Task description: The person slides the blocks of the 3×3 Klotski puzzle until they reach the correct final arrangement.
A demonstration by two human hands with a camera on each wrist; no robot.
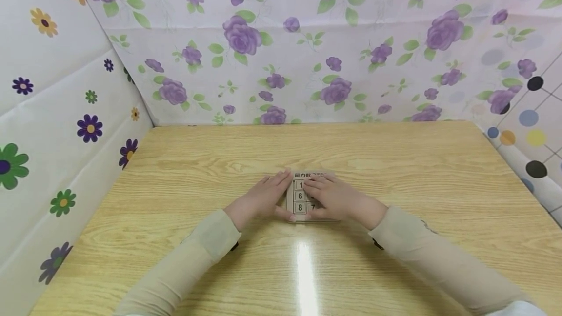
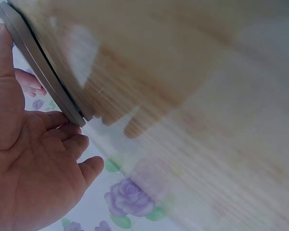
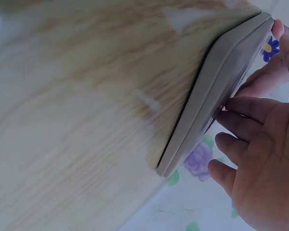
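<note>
A small, flat sliding number puzzle [image 1: 290,205] lies on the wooden table, with printed characters along its far edge and numbered square tiles. Tiles 1, 6, 8 and 7 show; my right hand hides others. My left hand [image 1: 262,197] holds the puzzle's left side, thumb at the near corner and fingertips by the far corner. Across the right part lies my right hand [image 1: 333,198], its extended fingers touching the tiles and its thumb near the front edge. Both wrist views show the puzzle's thick pale side: the left-hand edge [image 2: 47,72] and the right-hand edge [image 3: 209,91].
The wood-grain table [image 1: 210,155] stretches around the puzzle on all sides. Behind it hangs a purple-flowered cloth [image 1: 272,52]. A flower-print sheet [image 1: 52,126] borders the left, and a dotted sheet [image 1: 527,145] the right.
</note>
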